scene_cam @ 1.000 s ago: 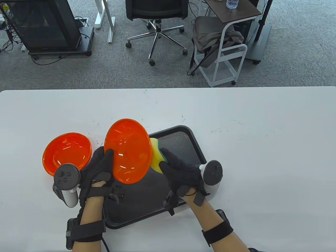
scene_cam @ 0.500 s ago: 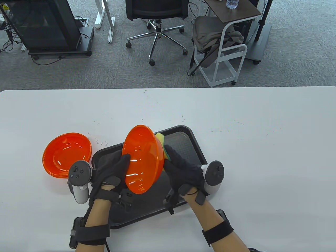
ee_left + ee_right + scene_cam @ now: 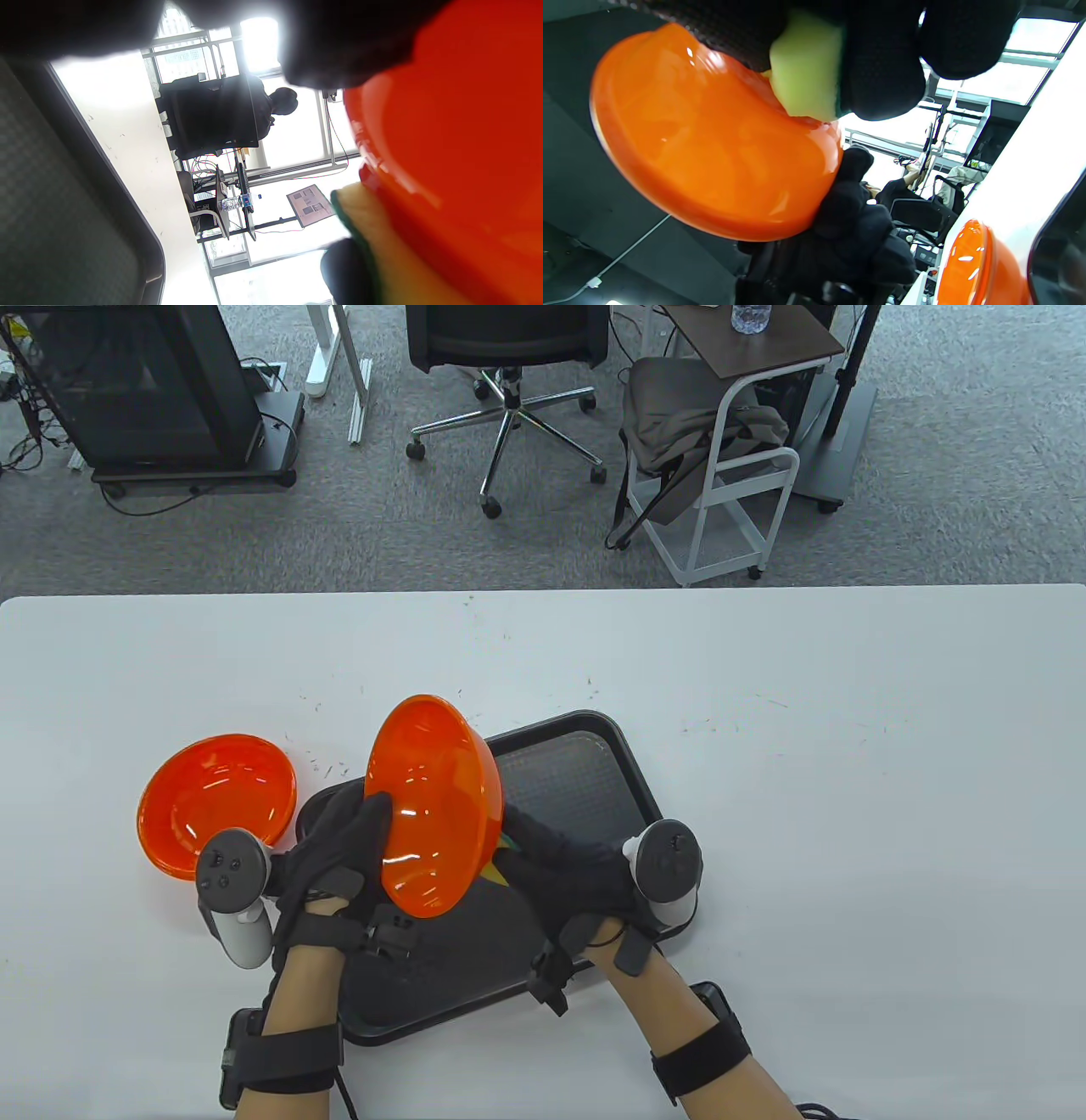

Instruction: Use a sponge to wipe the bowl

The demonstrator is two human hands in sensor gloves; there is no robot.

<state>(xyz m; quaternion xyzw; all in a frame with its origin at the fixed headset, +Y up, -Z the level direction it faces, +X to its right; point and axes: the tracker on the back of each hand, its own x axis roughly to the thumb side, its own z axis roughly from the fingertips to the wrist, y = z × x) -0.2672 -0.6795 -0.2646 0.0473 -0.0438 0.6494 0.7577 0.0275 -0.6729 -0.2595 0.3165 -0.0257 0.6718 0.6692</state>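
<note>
My left hand (image 3: 339,848) grips an orange bowl (image 3: 433,806) by its rim and holds it tilted on edge above the black tray (image 3: 585,780). My right hand (image 3: 560,865) holds a yellow and green sponge (image 3: 501,865) and presses it against the bowl's outer side, low on its right. In the right wrist view the sponge (image 3: 806,67) sits between my fingers against the bowl (image 3: 704,140). In the left wrist view the sponge (image 3: 382,237) lies along the bowl (image 3: 458,140).
A second orange bowl (image 3: 216,802) rests on the white table (image 3: 848,780) left of the tray. Small dark specks lie scattered on the table behind the tray. An office chair (image 3: 509,356) and a white cart (image 3: 721,449) stand beyond the table's far edge.
My left hand swung the bowl right, then back left and lower, changing its tilt. My right hand slid the sponge down from the bowl's upper right side to its lower right side.
</note>
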